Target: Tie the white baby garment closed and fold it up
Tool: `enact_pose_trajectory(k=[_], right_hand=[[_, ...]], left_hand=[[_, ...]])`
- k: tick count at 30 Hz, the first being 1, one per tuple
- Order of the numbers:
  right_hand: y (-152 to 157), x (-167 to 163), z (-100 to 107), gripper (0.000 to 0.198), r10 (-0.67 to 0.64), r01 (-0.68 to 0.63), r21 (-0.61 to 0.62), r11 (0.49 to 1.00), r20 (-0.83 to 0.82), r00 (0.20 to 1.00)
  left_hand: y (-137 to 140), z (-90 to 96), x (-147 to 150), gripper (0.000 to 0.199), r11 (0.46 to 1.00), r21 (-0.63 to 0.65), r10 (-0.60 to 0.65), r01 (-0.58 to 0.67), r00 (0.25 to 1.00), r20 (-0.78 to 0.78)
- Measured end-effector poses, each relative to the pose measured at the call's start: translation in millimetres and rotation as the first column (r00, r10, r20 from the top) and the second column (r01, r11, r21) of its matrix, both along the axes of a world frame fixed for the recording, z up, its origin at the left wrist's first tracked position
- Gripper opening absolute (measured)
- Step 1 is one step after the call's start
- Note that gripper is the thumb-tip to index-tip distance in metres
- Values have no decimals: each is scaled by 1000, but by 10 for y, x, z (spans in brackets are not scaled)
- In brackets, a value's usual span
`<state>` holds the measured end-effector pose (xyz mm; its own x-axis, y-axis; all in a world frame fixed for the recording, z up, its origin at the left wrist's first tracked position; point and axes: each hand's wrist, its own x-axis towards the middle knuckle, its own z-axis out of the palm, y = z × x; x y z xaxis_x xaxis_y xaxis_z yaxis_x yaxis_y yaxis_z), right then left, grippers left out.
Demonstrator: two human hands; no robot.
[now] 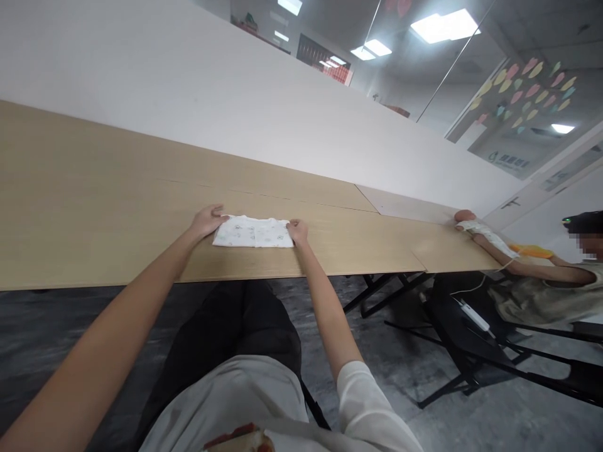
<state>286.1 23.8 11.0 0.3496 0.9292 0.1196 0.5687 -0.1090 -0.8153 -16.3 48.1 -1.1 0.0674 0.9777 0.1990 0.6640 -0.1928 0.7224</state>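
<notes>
A folded white cloth (254, 233) with small printed figures lies flat on the wooden table near its front edge. It looks like a small garment, with a slightly wavy upper edge and a crease down the middle. My left hand (207, 221) is at its upper left corner, the thumb on the fabric and the fingers curled beyond it. At the upper right corner, my right hand (298, 231) pinches the cloth between thumb and fingers. The undersides of both corners are hidden.
The long table (94, 207) runs along a white partition (188, 81). To the right, another person (556, 282) sits with an arm by a doll (487, 235) in white clothing and an orange item (531, 251). A black folding chair (471, 339) holds a white power strip (475, 316).
</notes>
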Motion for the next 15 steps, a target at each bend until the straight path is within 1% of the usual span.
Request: enact_pose_trajectory(k=[3,6,9,12,15], right_hand=[[-48,4,-54,24,5,-4,47,999,-9,1000],[-60,-16,-97,25,-2,3,79,997,-13,1000],[-60,-32,-120,22,4,-3,99,995,-15,1000],[-76,-31,-114,22,-1,1,102,995,-2,1000],[-112,-29,-89,26,-6,2,105,994,33,999]], left_hand=[[-109,-45,27,70,994,-25,105,-103,986,126],[-156,-58,48,66,993,12,115,-119,978,175],[-147,-90,34,63,993,32,107,-117,968,229],[-156,-99,21,60,990,60,107,-124,968,226],[-206,-57,37,60,979,97,161,-178,973,165]])
